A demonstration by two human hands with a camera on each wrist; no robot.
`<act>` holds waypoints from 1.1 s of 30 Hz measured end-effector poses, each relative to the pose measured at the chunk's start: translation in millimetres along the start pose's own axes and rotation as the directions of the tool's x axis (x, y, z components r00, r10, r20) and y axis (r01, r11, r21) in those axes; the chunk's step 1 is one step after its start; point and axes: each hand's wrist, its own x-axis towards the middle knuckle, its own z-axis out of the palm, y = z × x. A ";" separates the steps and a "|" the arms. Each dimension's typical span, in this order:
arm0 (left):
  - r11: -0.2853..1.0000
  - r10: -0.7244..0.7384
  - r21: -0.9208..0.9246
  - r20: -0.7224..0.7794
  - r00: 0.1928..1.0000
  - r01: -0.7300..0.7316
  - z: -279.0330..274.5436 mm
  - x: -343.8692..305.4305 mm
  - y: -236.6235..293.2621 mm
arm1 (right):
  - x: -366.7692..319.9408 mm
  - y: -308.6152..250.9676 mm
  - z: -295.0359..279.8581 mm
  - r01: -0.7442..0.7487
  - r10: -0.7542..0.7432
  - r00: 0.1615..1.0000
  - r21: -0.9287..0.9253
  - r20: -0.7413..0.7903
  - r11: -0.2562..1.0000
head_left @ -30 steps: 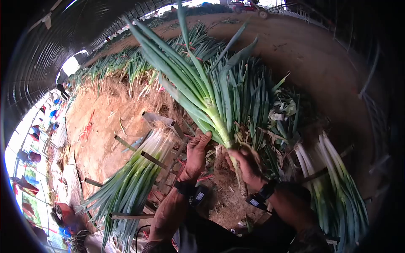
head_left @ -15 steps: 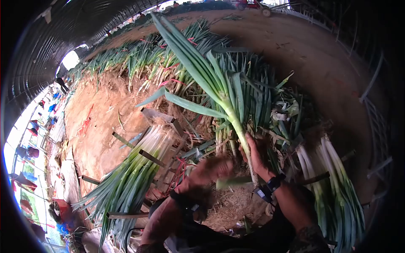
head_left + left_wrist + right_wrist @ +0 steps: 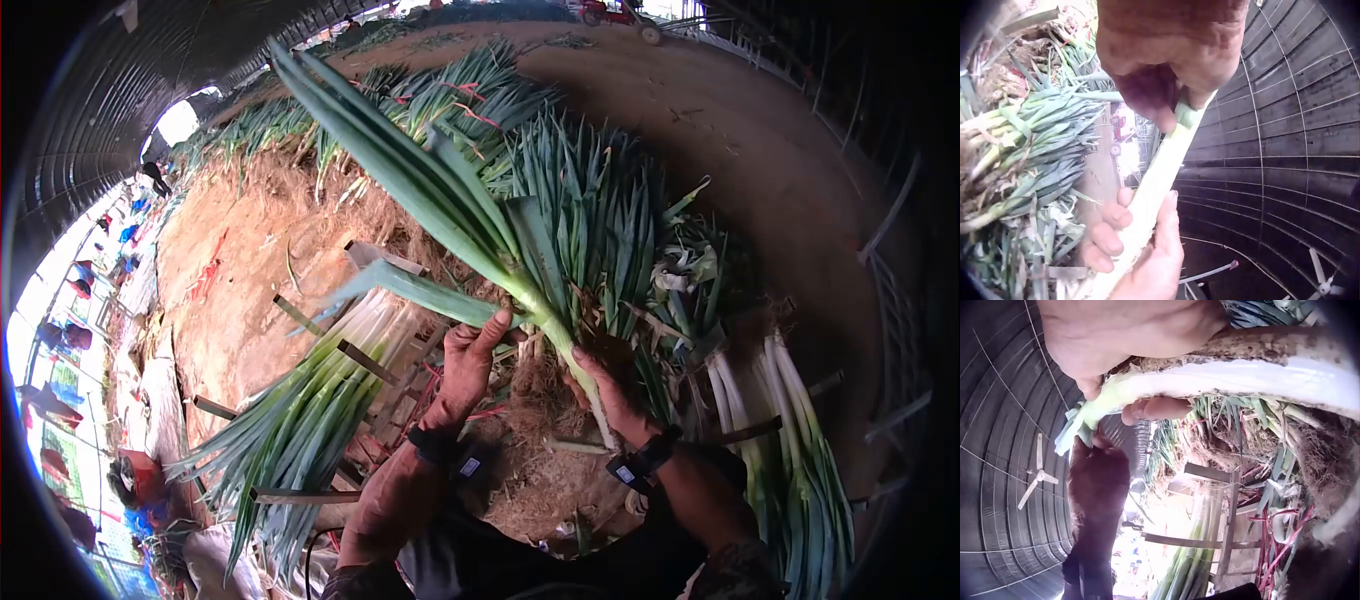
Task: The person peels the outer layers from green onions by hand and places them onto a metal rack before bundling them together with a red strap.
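Note:
I hold one long green onion (image 3: 470,225) up over the dirt, with its leaves fanning away to the upper left. My right hand (image 3: 592,378) grips its white stalk (image 3: 1241,369) low down, near the earthy root end. My left hand (image 3: 488,332) pinches an outer green leaf (image 3: 400,285) where it joins the stalk, and that leaf bends away to the left. In the left wrist view the left hand (image 3: 1169,103) pinches the leaf base above the pale stalk (image 3: 1147,200), with the right hand (image 3: 1141,250) wrapped around the stalk below.
A metal rack (image 3: 385,265) on my left holds a stack of cleaned green onions (image 3: 310,410). Another bundle (image 3: 790,440) lies on my right. A heap of uncleaned onions (image 3: 590,210) is ahead, with dry husks on the dirt floor (image 3: 240,260).
My left hand swept down and away from the stalk half a second ago and is now back up, pinching an outer leaf. The onion's top has swung to the left.

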 end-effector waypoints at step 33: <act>0.995 -0.095 0.016 0.092 0.991 0.094 6.0 -12.2 10.8 | 32.0 74.2 9.2 0.145 -0.160 0.987 -0.347 -0.014 0.926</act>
